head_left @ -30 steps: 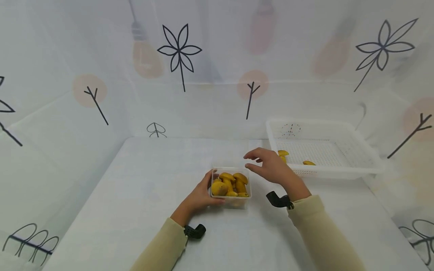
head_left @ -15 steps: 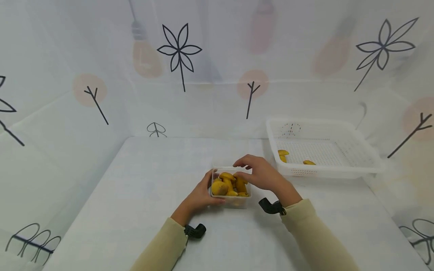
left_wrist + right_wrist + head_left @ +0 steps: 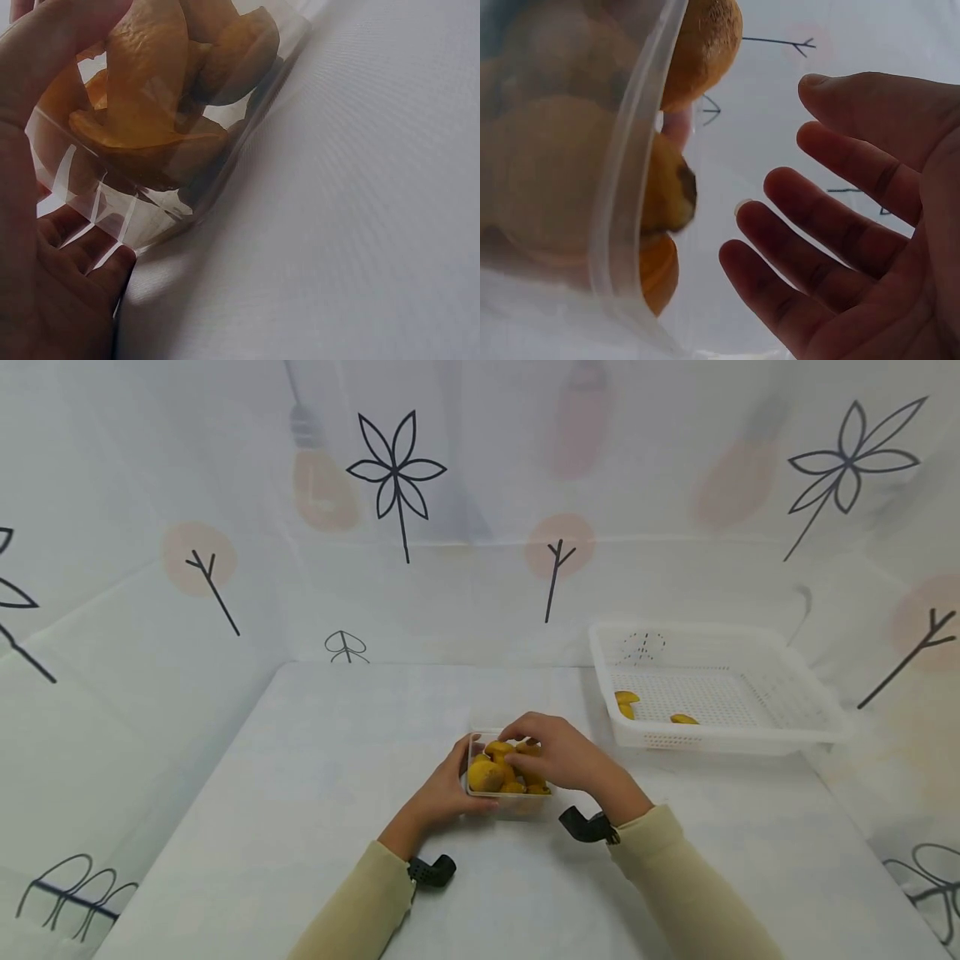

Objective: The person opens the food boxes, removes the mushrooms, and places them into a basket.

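Several yellow mushrooms (image 3: 486, 776) fill a small clear plastic box (image 3: 521, 808) in the middle of the table. My left hand (image 3: 444, 795) grips the box's left side, thumb along the near wall and fingers round the far side. Through the clear wall in the left wrist view, a mushroom's stem and cap (image 3: 150, 90) show. Over the right part of the box hovers my right hand (image 3: 561, 758), thumb and fingers above the mushrooms. The right wrist view shows its fingers (image 3: 810, 225) spread and relaxed beside the box's rim (image 3: 622, 172), with nothing between them.
A white perforated basket (image 3: 735, 739) stands at the back right, with a few yellow mushrooms (image 3: 683, 719) inside. White cloth covers the table (image 3: 337, 718). A patterned curtain (image 3: 465, 602) hangs behind and at both sides.
My right hand has moved left and down from beside the basket to over the box. The left hand and the box have stayed in place.
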A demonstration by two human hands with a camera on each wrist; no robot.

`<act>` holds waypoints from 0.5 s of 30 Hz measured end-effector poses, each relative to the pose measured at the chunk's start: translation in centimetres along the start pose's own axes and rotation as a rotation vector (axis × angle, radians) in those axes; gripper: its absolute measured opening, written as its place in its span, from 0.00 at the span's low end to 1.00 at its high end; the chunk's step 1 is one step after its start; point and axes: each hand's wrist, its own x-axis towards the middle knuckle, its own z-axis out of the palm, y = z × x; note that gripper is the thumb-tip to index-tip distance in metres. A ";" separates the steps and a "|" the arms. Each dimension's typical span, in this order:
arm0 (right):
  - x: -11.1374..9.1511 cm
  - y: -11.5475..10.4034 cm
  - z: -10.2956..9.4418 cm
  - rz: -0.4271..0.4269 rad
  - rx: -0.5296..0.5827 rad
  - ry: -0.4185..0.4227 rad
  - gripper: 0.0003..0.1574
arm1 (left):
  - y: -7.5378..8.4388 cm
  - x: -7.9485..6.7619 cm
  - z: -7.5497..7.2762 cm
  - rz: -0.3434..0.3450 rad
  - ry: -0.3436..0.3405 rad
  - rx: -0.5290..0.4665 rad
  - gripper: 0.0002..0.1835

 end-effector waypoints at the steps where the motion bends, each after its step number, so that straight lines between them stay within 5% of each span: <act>1: 0.1 -0.1 0.1 0.003 0.003 -0.007 0.17 | 0.0 0.0 0.0 -0.001 -0.001 0.001 0.60; 15: 0.6 -1.1 1.8 -0.046 0.027 -0.067 0.19 | -0.1 0.0 0.0 -0.024 0.001 0.005 0.59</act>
